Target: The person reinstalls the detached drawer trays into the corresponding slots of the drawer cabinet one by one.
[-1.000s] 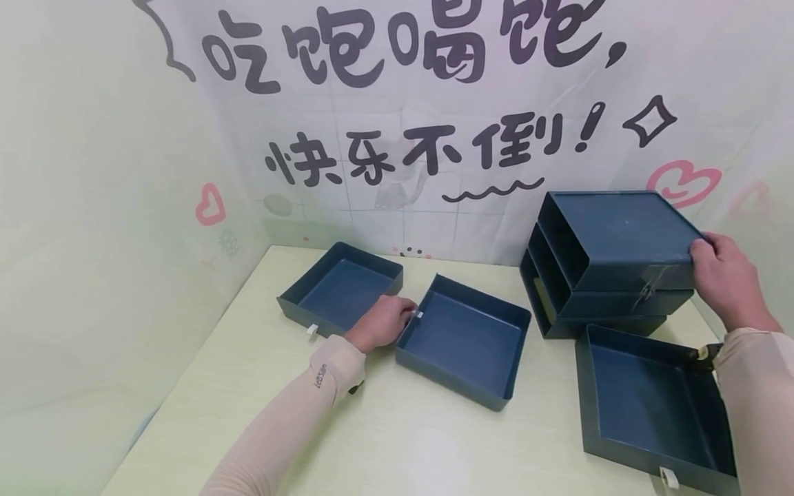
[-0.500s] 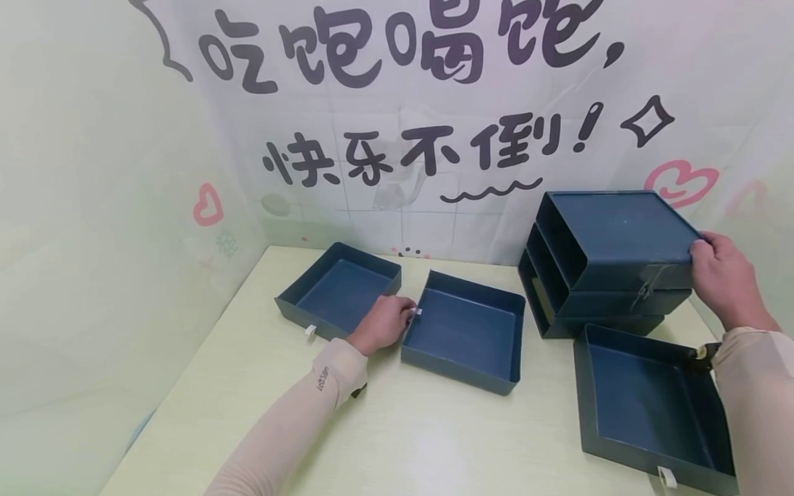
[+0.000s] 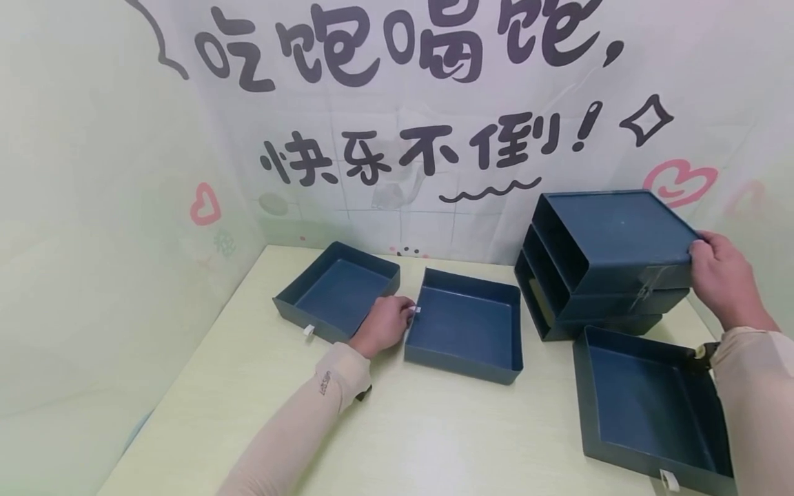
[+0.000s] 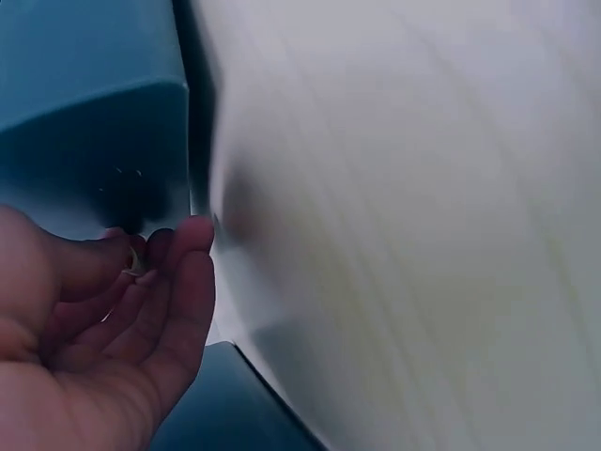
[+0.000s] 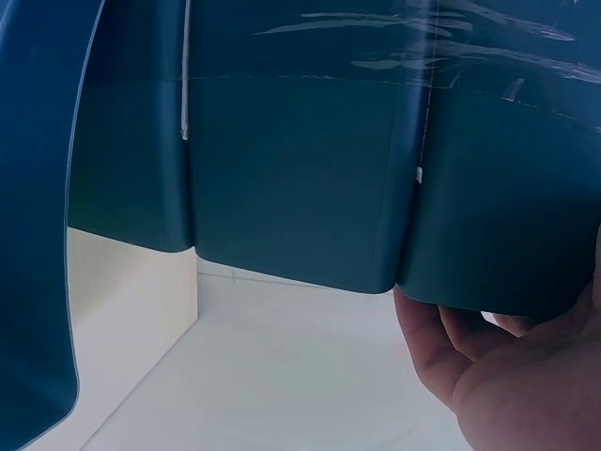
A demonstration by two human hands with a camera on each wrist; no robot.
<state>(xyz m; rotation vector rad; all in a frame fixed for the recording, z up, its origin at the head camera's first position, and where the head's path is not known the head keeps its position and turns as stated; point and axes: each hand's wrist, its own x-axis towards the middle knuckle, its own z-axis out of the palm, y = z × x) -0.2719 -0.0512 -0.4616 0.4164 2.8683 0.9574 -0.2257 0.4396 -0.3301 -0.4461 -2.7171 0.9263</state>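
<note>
Left hand (image 3: 384,325) pinches a small white tab (image 3: 415,309) on the shallow, dark-blue rectangular plastic drawer (image 3: 465,331) right of its fingers, likely light, stiff, best held there; right hand (image 3: 728,282) grips a boxy, dark-blue plastic stack (image 3: 623,231).

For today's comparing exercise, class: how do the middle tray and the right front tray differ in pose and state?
On the middle tray, the white tab points left; on the right front tray, a similar tab faces the person. The left hand pinches the middle tray's tab, while no hand holds the right front tray. Both trays are dark blue and open-topped.
</note>
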